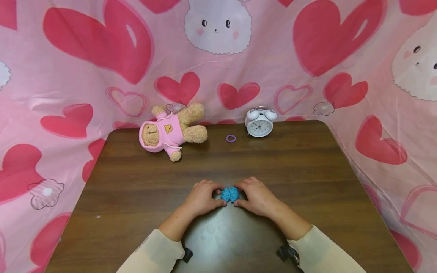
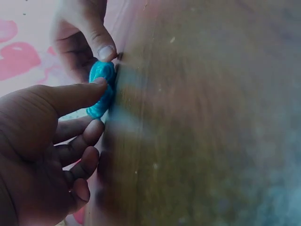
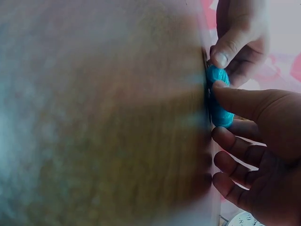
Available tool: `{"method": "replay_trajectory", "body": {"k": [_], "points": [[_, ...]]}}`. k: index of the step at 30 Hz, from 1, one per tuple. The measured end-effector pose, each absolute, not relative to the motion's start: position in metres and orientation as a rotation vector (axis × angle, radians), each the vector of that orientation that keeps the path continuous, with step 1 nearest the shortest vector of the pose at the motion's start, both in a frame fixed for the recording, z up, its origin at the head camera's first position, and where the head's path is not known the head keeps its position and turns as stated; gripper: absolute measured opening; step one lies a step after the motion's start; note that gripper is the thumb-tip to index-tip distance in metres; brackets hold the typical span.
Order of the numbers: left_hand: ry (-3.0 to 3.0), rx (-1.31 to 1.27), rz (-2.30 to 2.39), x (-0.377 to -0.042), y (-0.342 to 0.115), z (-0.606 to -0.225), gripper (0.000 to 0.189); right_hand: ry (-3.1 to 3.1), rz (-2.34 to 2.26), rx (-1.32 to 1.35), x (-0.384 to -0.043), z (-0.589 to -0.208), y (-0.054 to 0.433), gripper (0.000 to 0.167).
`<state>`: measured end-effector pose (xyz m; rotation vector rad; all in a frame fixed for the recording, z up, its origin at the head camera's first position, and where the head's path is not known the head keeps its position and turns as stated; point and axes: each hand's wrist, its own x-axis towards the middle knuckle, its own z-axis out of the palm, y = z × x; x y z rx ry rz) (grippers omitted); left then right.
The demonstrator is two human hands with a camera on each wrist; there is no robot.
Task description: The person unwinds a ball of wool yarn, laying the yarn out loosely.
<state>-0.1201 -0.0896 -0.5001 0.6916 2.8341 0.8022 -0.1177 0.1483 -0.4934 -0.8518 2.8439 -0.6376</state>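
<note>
Pink cloth with red hearts and white animal faces: hangs behind the table and at both sides.
Brown wooden table with wood stripes: reaches from the left side to the right side, with the other things on it.
Left cream sleeve: comes in from the bottom, with a small black piece by its cuff.
Fuzzy tan teddy bear in a pink hoodie: lies near the back of the table, head to the left, feet to the right. A little bear face is on its top.
Left hand: narrow, holding the left end of the bright blue yarn bundle with the thumb and a finger.
Blue yarn bundle: low at the table, between the two hands. It is pinched in at the middle and puffy on both sides, like a bow.
Thin purple ring: lies flat behind the yarn, between the bear and the clock, nearer the clock.
Right hand: narrow too, holding the right end of the yarn with the thumb and a finger.
Round white alarm clock with two bells: stands up at the back.
Right cream sleeve: has a black piece at its cuff too.
</note>
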Motion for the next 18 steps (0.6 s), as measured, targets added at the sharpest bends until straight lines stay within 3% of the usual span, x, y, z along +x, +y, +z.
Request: {"method": "replay_trajectory", "body": {"k": [18], "points": [[2.691,0.566,1.043,-0.1218,-0.0886,-0.5012,0.028,2.870,-0.690,-0.864,-0.1159,-0.4895,0.1430,0.049]]}}
